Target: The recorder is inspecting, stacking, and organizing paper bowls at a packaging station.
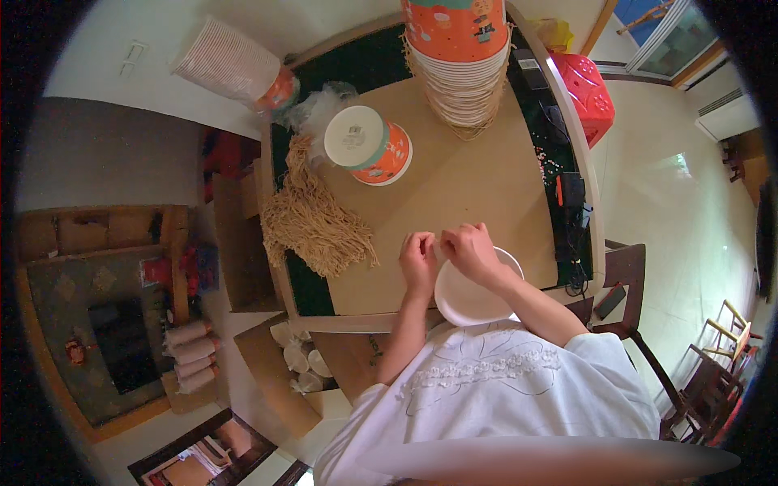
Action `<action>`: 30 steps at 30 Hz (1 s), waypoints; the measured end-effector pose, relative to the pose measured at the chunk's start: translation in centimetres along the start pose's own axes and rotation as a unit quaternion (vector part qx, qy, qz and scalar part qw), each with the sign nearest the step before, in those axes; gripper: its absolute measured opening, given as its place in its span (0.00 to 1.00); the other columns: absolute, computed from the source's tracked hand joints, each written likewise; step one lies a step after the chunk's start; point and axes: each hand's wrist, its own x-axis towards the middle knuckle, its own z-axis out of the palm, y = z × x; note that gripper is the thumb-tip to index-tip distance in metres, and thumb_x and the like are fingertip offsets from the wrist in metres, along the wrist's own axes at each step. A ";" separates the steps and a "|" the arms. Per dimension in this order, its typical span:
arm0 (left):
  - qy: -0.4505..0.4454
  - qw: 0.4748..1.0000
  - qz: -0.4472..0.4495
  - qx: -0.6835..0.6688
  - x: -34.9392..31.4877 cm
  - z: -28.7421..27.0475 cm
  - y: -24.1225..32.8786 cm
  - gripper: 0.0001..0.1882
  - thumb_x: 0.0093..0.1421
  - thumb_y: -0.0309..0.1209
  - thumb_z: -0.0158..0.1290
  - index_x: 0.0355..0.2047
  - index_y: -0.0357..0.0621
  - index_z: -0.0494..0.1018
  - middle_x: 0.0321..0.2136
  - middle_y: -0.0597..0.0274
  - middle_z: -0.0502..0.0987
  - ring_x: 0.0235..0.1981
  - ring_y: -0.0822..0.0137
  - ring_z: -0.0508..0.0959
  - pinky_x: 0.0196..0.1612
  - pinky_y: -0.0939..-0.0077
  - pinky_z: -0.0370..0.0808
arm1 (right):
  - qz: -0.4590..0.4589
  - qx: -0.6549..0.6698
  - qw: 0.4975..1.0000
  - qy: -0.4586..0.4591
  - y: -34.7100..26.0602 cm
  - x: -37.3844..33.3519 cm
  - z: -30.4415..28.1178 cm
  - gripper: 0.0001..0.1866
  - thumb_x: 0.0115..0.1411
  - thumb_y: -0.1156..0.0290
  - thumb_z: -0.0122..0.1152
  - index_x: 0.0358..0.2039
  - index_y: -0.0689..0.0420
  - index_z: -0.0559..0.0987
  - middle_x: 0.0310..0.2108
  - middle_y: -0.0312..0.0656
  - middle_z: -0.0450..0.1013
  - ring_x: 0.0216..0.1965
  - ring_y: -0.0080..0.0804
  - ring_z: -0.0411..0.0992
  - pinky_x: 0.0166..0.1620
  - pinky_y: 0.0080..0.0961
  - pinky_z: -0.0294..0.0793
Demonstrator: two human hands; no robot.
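At the near edge of the table, a white paper bucket (472, 298) rests against my shirt, its open mouth facing me. My left hand (417, 257) is closed, fingertips together, just left of the bucket's rim. Over that rim, my right hand (470, 253) is also closed, its fingers almost meeting those of the left. Whatever lies between the fingertips is too small to make out. A loose bundle of tan cords (316, 223) spreads over the table's left side. Beyond it, an orange and green paper bucket (381, 162) stands upside down, white base up.
A tall stack of nested paper buckets (458, 81) with cord handles rises at the far side. Clear plastic wrap (320, 109) lies at the far left. Black cables and an orange-black device (570, 190) line the right edge. A red stool (583, 97) stands beyond the table.
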 end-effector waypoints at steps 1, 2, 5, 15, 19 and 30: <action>0.001 1.000 0.001 0.000 0.1 0.3 0.1 0.03 0.53 0.24 0.50 0.27 0.38 0.69 0.22 0.58 0.71 0.22 0.64 0.71 0.27 0.73 0.69 | -0.001 0.000 1.000 0.000 0.0 0.1 -0.2 0.05 0.46 0.68 0.55 0.18 0.53 0.72 0.17 0.39 0.69 0.26 0.36 0.68 0.34 0.34 0.60; 0.011 1.000 -0.007 -0.003 0.2 0.6 0.2 0.04 0.53 0.27 0.50 0.27 0.39 0.70 0.22 0.59 0.71 0.23 0.66 0.71 0.28 0.75 0.69 | 0.010 0.000 1.000 0.015 0.0 0.3 -0.4 0.05 0.47 0.69 0.54 0.18 0.54 0.72 0.18 0.40 0.70 0.25 0.37 0.68 0.32 0.33 0.61; 0.000 0.998 -0.057 -0.036 0.8 1.1 0.7 0.06 0.54 0.30 0.50 0.27 0.40 0.71 0.22 0.61 0.72 0.24 0.70 0.71 0.29 0.77 0.68 | 0.067 0.091 0.993 -0.039 1.4 1.2 -1.0 0.06 0.49 0.69 0.53 0.19 0.56 0.73 0.18 0.42 0.71 0.23 0.36 0.69 0.29 0.30 0.64; -0.045 0.971 -0.149 -0.180 0.9 1.5 -0.4 0.04 0.55 0.27 0.50 0.27 0.39 0.71 0.23 0.69 0.72 0.24 0.78 0.69 0.28 0.83 0.67 | 0.194 0.342 0.889 -0.236 3.9 4.2 -1.7 0.11 0.50 0.64 0.57 0.24 0.58 0.78 0.17 0.33 0.71 0.18 0.17 0.65 0.22 0.15 0.64; -0.059 0.954 -0.185 -0.228 1.0 1.5 -1.4 0.04 0.55 0.27 0.50 0.27 0.40 0.71 0.24 0.71 0.71 0.24 0.81 0.67 0.27 0.87 0.65 | 0.213 0.350 0.880 -0.242 4.0 4.2 -1.2 0.10 0.50 0.64 0.57 0.23 0.58 0.78 0.17 0.33 0.71 0.18 0.17 0.65 0.21 0.16 0.64; -0.178 0.953 -0.179 -0.165 0.9 -0.2 -2.5 0.05 0.54 0.25 0.50 0.31 0.38 0.73 0.25 0.66 0.74 0.25 0.79 0.71 0.30 0.84 0.69 | 0.158 0.363 0.894 -0.210 5.0 3.4 -0.3 0.10 0.49 0.65 0.59 0.24 0.60 0.76 0.18 0.35 0.71 0.21 0.19 0.66 0.24 0.19 0.65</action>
